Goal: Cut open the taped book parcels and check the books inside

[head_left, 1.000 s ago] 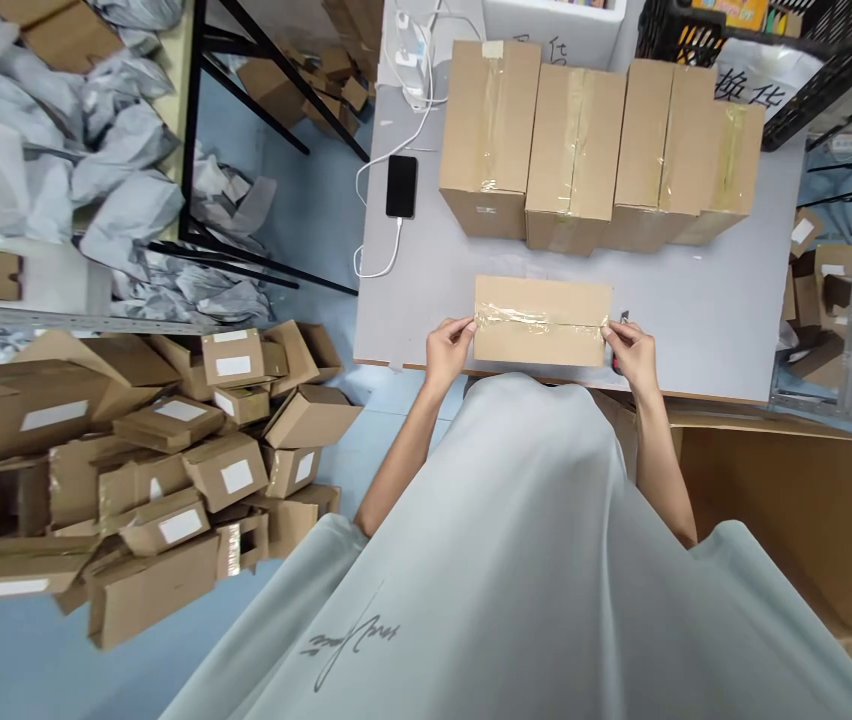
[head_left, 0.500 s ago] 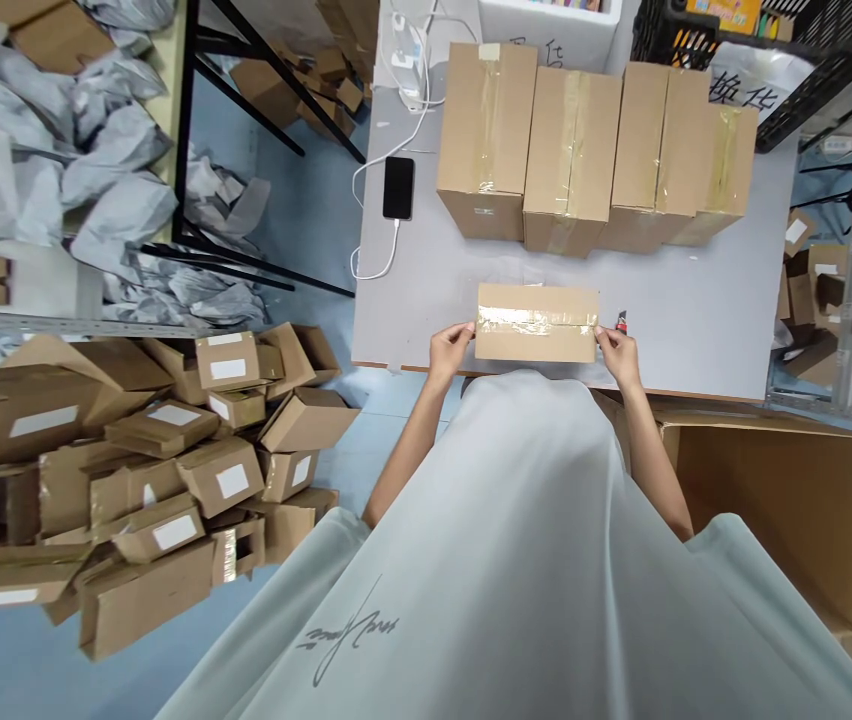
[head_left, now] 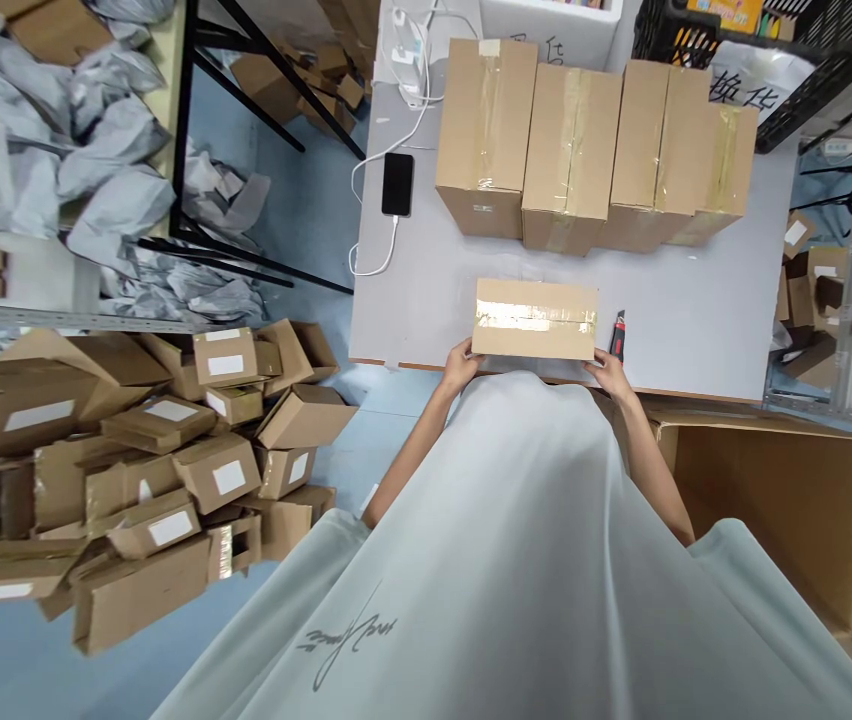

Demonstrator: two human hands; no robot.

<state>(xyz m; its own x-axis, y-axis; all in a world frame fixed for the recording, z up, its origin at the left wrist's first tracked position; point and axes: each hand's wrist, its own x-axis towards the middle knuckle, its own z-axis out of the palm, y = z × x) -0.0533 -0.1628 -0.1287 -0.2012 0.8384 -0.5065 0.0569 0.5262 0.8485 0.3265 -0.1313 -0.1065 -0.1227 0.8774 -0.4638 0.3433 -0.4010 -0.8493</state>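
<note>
A small brown cardboard box [head_left: 535,343] with shiny clear tape along its top sits at the front of the pale table [head_left: 696,310]. My left hand [head_left: 462,365] grips its near left corner, thumb and fingers closed at the edge. At the near right corner my right hand [head_left: 609,372] holds the same box between thumb and fingers. Just right of that hand lies a red and black utility knife [head_left: 619,338], touching nothing but the tabletop. The box's underside is hidden.
Several taped cartons [head_left: 568,150] stand along the table's back. A phone [head_left: 397,184] on a white cable lies left. A black crate [head_left: 831,60] is at back right. Discarded boxes [head_left: 216,470] heap on the floor at left; a large open carton [head_left: 771,500] stands at right.
Both my hands have slid down from the box's end faces to its near corners. The knife, formerly mostly covered by my right hand, now shows fully.
</note>
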